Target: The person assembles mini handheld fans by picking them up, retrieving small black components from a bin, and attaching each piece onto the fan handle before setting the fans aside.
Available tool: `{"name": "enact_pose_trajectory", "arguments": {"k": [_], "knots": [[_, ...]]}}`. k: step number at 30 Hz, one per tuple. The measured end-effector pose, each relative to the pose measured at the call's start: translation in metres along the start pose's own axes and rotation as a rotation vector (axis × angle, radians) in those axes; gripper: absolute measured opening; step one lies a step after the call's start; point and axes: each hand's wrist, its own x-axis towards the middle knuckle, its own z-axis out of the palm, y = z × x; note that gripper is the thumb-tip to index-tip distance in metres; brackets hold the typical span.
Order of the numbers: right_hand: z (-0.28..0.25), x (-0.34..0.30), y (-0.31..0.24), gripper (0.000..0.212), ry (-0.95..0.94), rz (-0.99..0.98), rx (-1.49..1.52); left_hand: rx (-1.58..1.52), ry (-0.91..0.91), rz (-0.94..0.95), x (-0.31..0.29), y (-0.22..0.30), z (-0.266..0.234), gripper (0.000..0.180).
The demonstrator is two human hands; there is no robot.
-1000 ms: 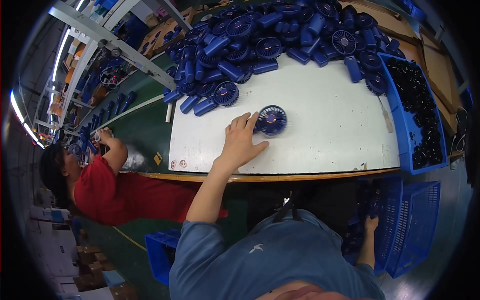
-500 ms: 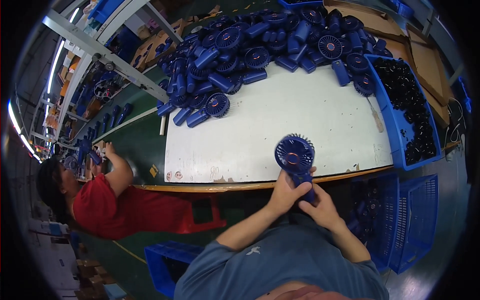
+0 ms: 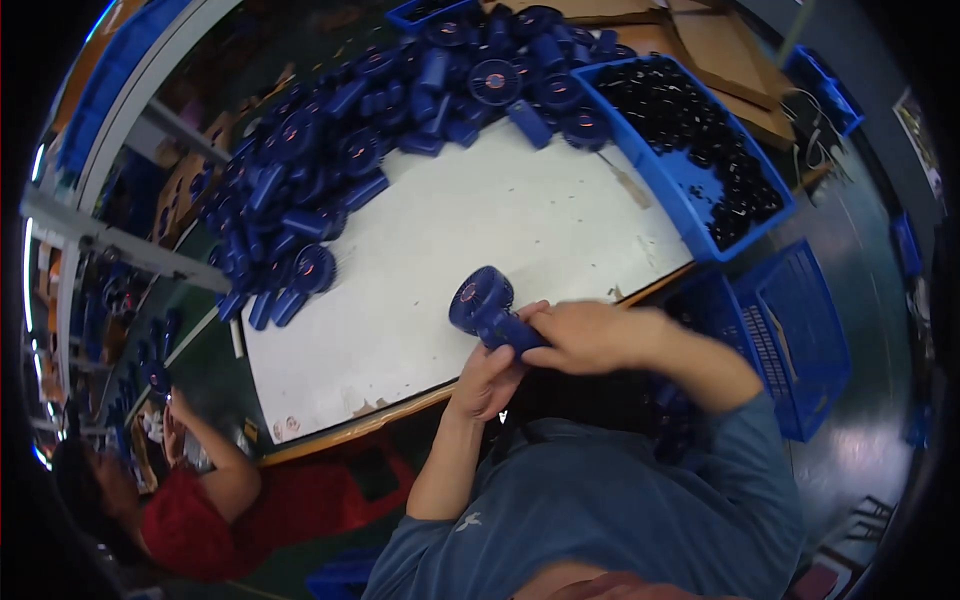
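A dark blue handheld fan is tilted over the near edge of the white tabletop, its round head toward the far left. My left hand closes round its handle from below. At the handle's lower end, my right hand has its fingers closed on it; part of the handle is hidden by the fingers. A large heap of similar blue fans covers the far and left parts of the table.
A blue tray of small black parts stands at the table's right. Blue crates are beside me on the right, one holding fans. Cardboard boxes lie behind the tray. At the left sits a co-worker in red, handling a fan.
The view has turned right. The fan has gone from upright to tilted with its side showing, and my right hand has shifted to the end of its handle.
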Motion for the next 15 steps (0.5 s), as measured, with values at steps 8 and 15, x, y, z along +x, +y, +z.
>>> {"name": "enact_pose_trajectory", "arguments": {"k": [8,15], "knots": [[-0.125,-0.063,0.284,0.022,0.78,0.834,-0.414,-0.08,-0.1,0.119,-0.024,0.021,-0.012,0.046],[-0.122,-0.066,0.301,0.021,0.848,0.733,-0.24,0.022,-0.029,0.122,-0.031,0.02,-0.016,0.022]]}}
